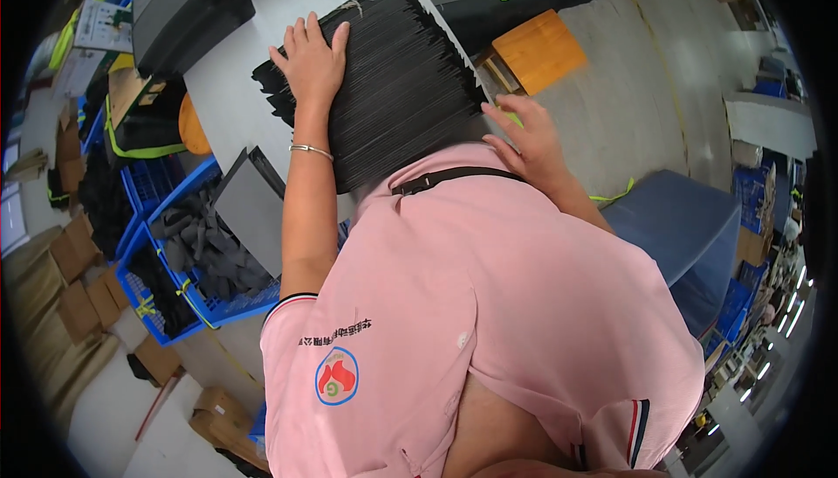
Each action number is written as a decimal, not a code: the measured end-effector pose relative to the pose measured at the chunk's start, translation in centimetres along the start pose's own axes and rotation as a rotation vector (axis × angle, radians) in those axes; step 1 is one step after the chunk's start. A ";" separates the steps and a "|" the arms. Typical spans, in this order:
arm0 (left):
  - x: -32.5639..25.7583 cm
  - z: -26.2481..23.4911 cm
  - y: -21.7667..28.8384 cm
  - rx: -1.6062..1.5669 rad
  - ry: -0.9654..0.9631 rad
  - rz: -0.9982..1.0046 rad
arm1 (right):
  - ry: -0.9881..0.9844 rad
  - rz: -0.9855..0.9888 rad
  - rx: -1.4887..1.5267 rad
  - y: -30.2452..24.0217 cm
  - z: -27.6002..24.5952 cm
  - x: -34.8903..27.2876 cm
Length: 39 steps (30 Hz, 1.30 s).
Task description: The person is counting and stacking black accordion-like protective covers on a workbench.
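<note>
The left forearm point(309, 207) stretches nearly straight forward, and the left grip point(315, 69) lies palm down, fingers point(300, 33) spread, thumb point(340, 39) held apart on the right. The right forearm point(580, 203) angles inward, partly hidden by the torso point(532, 260); the right grip point(534, 140) is unclenched, its fingers loosely bent and pointing left.

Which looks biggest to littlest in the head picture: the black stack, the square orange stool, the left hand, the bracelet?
1. Black stack: largest.
2. Square orange stool and left hand: they look about alike, so I won't rank them.
3. Bracelet: smallest, a thin band.
</note>
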<state>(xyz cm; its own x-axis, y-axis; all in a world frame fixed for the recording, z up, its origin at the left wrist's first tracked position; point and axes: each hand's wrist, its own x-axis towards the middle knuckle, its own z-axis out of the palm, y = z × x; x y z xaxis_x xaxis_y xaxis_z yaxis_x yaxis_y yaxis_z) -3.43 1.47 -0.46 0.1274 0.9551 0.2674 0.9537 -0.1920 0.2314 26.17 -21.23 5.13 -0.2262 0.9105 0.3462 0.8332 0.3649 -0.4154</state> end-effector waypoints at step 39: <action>-0.5 -0.1 0.1 -0.019 0.000 0.013 | -0.223 -0.080 -0.151 -1.8 1.0 0.0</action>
<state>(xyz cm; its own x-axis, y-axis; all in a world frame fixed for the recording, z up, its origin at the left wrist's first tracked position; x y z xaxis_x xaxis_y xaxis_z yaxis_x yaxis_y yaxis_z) -3.38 0.98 -0.45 0.1392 0.9526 0.2706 0.9466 -0.2083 0.2460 24.15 -21.68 5.05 -0.3860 0.9062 0.1726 0.8702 0.4198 -0.2580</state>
